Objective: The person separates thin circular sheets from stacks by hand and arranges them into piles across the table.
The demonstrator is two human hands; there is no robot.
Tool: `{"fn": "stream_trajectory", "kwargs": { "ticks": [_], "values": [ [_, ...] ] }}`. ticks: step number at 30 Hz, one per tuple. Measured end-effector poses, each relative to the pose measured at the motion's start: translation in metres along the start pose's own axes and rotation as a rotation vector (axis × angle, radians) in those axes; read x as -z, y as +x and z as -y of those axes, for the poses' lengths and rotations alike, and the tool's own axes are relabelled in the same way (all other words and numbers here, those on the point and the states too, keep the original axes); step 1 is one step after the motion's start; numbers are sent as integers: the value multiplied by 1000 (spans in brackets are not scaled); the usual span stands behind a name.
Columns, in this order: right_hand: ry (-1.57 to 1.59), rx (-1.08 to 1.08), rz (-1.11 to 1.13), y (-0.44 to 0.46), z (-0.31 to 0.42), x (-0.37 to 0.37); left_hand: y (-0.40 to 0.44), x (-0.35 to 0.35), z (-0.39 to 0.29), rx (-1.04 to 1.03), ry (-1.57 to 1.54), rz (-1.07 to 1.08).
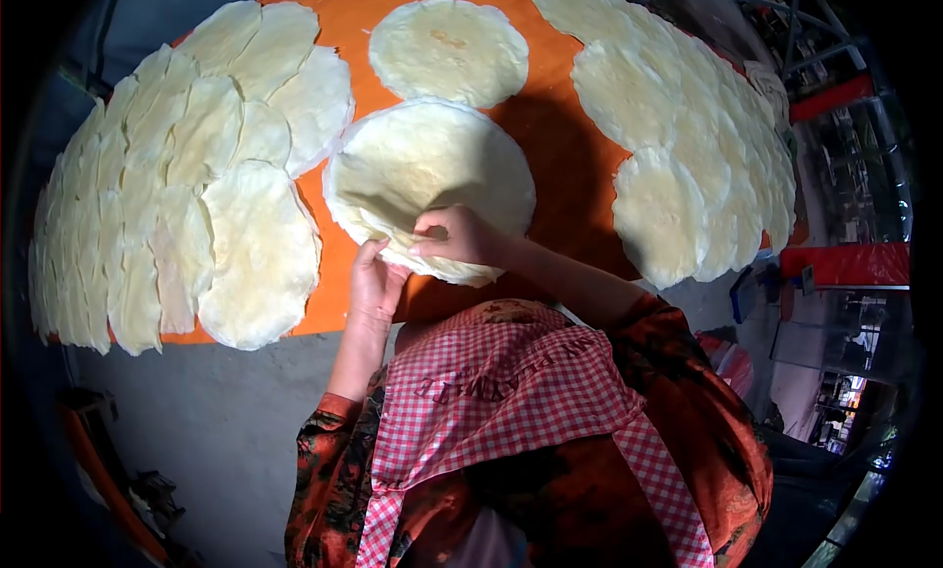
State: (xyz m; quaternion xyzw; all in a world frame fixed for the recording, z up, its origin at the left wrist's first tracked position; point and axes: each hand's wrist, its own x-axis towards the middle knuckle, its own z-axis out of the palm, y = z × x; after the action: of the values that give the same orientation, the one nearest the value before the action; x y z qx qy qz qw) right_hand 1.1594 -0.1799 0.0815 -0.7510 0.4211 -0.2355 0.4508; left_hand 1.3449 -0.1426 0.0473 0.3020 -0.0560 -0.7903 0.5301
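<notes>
A large, thin, pale flatbread (pixel 432 156) lies at the middle of the near part of the orange cloth, its near edge lifted and partly folded. My left hand (pixel 377 281) grips that edge at its near left, thumb above and fingers below. Just to the right, my right hand (pixel 460 236) pinches the same edge, thumb and forefinger curled together. Beyond it, touching or slightly overlapped, lies another round flatbread (pixel 450 53) with a browned spot. The fingertips partly hide the fold.
Overlapping flatbreads (pixel 147 175) cover the left side of the orange cloth (pixel 565 165); one flatbread (pixel 260 259) lies nearest. More overlapping flatbreads (pixel 678 126) fill the right side. The checked apron (pixel 491 391) meets the near table edge. Red-covered furniture (pixel 855 266) stands at right.
</notes>
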Motion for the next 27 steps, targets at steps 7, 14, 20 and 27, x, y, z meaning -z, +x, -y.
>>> {"fn": "stream_trajectory", "kwargs": {
  "ticks": [7,14,20,27],
  "values": [
    [-138,-25,-58,0,5,-14,4,-3,2,-30,133,-146],
    [-636,-35,-252,12,-2,-51,4,10,10,-53,317,-251],
    [-752,95,-433,9,-62,125,5,34,2,-130,310,-316],
    [409,-450,-943,-159,-130,319,2,53,5,-132,229,-294]
  ]
}}
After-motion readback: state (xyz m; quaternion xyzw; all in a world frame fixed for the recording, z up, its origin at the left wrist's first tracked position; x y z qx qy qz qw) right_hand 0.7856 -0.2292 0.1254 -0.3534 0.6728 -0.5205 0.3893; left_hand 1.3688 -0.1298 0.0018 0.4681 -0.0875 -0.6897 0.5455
